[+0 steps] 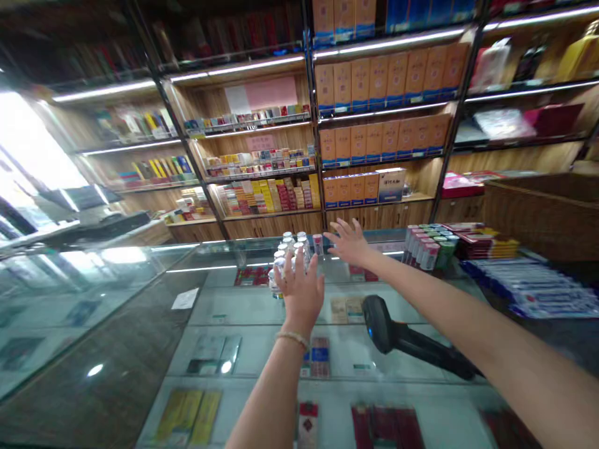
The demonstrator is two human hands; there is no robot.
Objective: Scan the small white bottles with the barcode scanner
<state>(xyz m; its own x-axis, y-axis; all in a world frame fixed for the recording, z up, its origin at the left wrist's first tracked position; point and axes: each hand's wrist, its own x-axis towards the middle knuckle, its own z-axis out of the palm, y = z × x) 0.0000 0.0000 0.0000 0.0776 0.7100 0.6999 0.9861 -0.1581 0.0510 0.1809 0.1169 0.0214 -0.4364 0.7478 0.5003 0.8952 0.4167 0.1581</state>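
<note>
Glass makes up the tabletop (259, 312), where white-capped bottles (288, 239) stand clustered towards the far edge. The left hand (300, 290), fingers spread, reaches in front of them; contact cannot be told. The right hand (350, 243), also splayed and free, hangs near a lone pink-and-white can (318, 244). Bumping one bottle could topple its tightly packed neighbours; a dropping right forearm might knock the barcode scanner (397, 334).

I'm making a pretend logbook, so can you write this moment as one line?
left hand: open, at white-topped containers, contact unclear | right hand: open, near pinkish container | black scanner: on glass counter
</note>
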